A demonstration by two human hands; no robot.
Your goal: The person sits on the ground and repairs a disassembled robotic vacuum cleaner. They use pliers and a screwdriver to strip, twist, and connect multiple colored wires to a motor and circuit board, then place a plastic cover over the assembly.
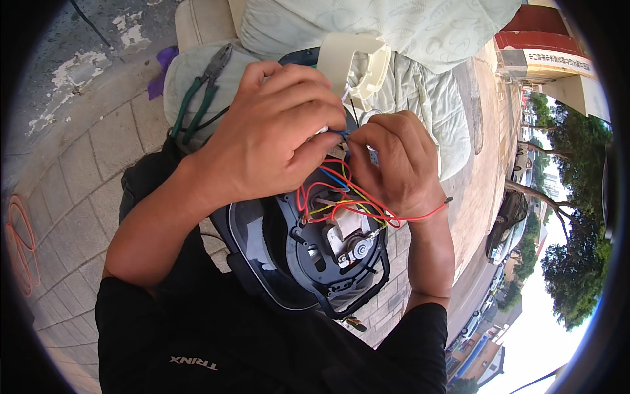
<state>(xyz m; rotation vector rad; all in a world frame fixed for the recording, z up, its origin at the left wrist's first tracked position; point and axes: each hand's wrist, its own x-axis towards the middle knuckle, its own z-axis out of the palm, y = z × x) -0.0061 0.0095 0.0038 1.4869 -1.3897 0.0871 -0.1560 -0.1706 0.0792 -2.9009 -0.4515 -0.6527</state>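
On my lap rests an opened black appliance housing (262, 256) with a small motor (354, 244) showing inside. Red wires (367, 209), with yellow and blue ones among them, loop up out of it. Above the wires, my left hand (275, 131) is closed, its thumb and fingertips pinched around something small and white that is mostly hidden. Close beside those fingertips, my right hand (401, 161) pinches a thin blue wire (340, 133). One red wire crosses my right wrist, its dark end sticking out past it.
Green-handled pliers (191, 108) lie on the pale cushioned seat (407, 33) beyond my left hand. A cream plastic cover (354, 56) stands on the seat behind both hands. An orange cord (21, 243) lies on the paving at the far left. Parked cars and trees are at the right.
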